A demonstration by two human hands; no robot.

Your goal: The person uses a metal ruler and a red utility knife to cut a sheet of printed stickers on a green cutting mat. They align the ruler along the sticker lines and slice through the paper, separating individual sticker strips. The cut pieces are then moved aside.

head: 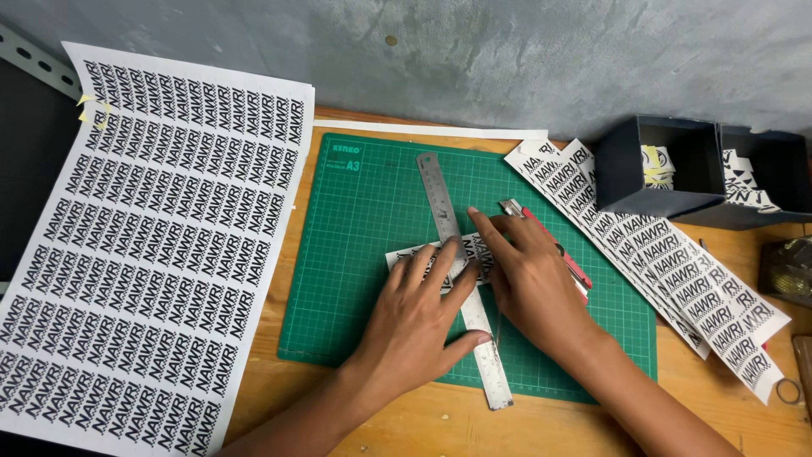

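Note:
My left hand (416, 317) lies flat with spread fingers on a steel ruler (441, 199) and presses it onto a small printed paper strip (403, 255). The ruler runs lengthwise down a green cutting mat (364, 237). My right hand (533, 283) grips a red utility knife (578, 272), whose metal tip (510, 206) pokes out past the fingers. Its index finger stretches along the ruler's right edge at the strip. The blade's contact with the paper is hidden by the hand.
A large printed label sheet (144, 254) covers the table's left side. Several long cut label strips (677, 262) lie fanned at the right. Two dark open boxes (651, 178) with cut labels stand at the back right. A grey wall rises behind.

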